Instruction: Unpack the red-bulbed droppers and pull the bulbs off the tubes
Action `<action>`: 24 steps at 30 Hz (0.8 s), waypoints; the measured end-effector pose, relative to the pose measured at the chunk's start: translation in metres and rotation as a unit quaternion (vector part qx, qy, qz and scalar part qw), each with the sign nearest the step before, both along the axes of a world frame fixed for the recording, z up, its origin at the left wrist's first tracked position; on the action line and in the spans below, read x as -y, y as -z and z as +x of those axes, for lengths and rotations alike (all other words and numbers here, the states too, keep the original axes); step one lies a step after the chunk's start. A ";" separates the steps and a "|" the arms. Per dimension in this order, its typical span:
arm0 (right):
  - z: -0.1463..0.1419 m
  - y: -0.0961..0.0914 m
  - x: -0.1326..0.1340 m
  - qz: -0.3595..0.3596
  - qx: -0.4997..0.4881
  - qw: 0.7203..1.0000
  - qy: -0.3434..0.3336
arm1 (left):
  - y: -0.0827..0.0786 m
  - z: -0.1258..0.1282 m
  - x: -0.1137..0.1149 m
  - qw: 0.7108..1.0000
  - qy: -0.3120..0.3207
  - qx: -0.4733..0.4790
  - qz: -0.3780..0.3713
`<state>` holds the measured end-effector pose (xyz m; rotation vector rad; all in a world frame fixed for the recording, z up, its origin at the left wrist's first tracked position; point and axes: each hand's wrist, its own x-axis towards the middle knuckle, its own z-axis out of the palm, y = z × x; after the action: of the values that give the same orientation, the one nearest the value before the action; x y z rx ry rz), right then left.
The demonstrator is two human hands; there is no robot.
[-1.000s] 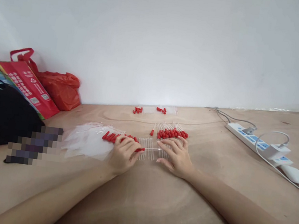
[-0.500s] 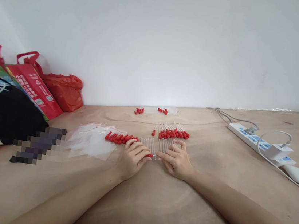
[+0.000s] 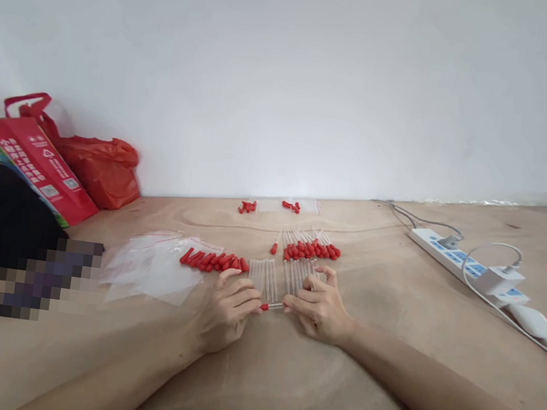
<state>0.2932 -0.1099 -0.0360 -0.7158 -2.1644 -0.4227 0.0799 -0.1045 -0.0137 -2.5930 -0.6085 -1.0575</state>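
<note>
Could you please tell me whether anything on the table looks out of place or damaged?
One red-capped tube lies slightly apart, left of the clustered red-capped tubes, so it looks a bit stray. I see no spill or obvious damage.

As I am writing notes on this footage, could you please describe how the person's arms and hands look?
The left grip and right grip are bare hands, with no glove, ring or watch visible. The left forearm and right forearm show no sleeve as far as the picture reaches; a small spot marks the left one near the wrist.
</note>
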 end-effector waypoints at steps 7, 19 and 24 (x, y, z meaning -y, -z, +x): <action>0.014 -0.002 0.000 -0.043 -0.052 0.995 0.069 | 0.003 -0.018 -0.003 0.997 -0.054 0.033 -0.048; -0.010 -0.009 -0.022 -0.100 -0.069 0.973 0.198 | -0.018 -0.083 -0.056 0.913 -0.333 0.175 -0.161; -0.022 -0.006 -0.030 -0.093 -0.016 0.971 0.218 | -0.010 -0.101 -0.068 0.883 -0.386 0.163 -0.211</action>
<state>0.2710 -0.0802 -0.0301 -1.3055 -2.0263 -0.4311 -0.0214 -0.0368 -0.0034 -2.0832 -1.9356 -1.1379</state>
